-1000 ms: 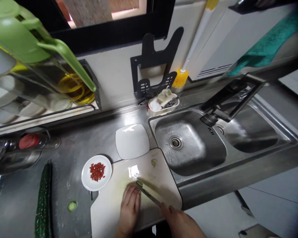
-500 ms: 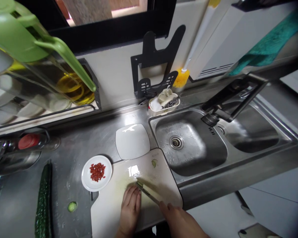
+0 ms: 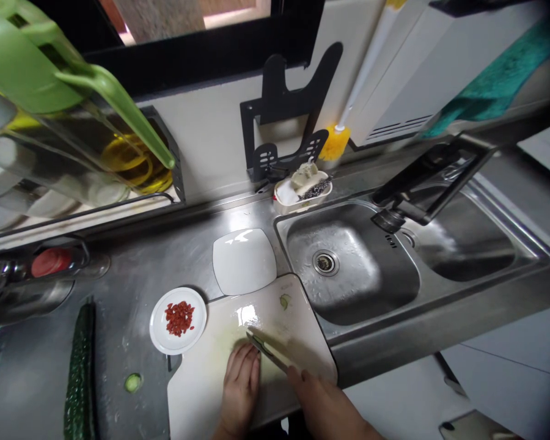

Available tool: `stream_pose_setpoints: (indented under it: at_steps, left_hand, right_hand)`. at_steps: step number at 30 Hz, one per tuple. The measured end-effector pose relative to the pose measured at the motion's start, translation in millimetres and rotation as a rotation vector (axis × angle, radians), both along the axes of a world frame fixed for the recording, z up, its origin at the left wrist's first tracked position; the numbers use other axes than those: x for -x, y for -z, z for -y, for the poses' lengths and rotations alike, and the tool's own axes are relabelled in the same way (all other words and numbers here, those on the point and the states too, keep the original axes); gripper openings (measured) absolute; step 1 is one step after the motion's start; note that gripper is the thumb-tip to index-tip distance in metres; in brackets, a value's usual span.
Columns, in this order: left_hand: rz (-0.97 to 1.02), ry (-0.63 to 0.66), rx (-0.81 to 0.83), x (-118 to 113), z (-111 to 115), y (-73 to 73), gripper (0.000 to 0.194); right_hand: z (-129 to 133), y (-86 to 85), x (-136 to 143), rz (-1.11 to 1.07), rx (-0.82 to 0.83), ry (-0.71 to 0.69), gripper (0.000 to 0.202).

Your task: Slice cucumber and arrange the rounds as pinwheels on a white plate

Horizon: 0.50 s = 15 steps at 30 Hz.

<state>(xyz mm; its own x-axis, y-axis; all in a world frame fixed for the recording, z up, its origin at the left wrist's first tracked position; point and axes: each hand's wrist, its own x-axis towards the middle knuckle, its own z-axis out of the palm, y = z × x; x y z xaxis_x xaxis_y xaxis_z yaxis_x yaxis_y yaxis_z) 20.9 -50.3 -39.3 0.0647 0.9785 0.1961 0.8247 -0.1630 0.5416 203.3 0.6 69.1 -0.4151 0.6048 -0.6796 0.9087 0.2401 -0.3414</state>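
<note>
My right hand [image 3: 318,394] grips a kitchen knife [image 3: 275,359], its blade slanting up and left over the white cutting board [image 3: 201,373]. Beside the blade, my left hand [image 3: 241,379] rests on the board with its fingers curled together. A green piece of cucumber [image 3: 262,347] shows in part between those fingertips and the blade; most of it is hidden. Farther up the board lies a thin cucumber sliver [image 3: 285,301]. To the left, a whole cucumber [image 3: 80,373] and a cut cucumber end [image 3: 132,382] lie on the steel counter.
A white plate [image 3: 156,327] of small red dried berries [image 3: 179,318] overlaps the board's left corner. Behind the board is a square white plate [image 3: 244,263]. The double sink [image 3: 352,275] with a black faucet [image 3: 407,211] lies right. An oil jug [image 3: 132,153] stands at upper left.
The knife and my right hand have shifted slightly left and up, and the blade tip reaches a little farther past my left fingertips. My left hand stays nearly in place.
</note>
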Motion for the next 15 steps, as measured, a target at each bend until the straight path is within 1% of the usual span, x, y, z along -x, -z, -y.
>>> stream_pose_setpoints:
  at_steps: [3, 6, 13, 15]
  left_hand:
    - [-0.005, 0.012, -0.008, 0, -1, -1.4, 0.025]
    - [0.011, -0.005, -0.006, -1, -2, -4.0, 0.024]
    - [0.038, -0.013, 0.033, -2, -3, -6.2, 0.024]
    - [0.036, -0.009, 0.041, -2, -3, -6.9, 0.025]
  right_hand:
    - [2, 9.3, 3, 0.003, -0.014, -0.010, 0.047]
    - [3, 16.5, 7, 0.029, -0.015, 0.002, 0.045]
    - [2, 26.8, 10, 0.038, 0.016, 0.018, 0.045]
    - [2, 29.2, 9, 0.026, 0.005, 0.047, 0.046]
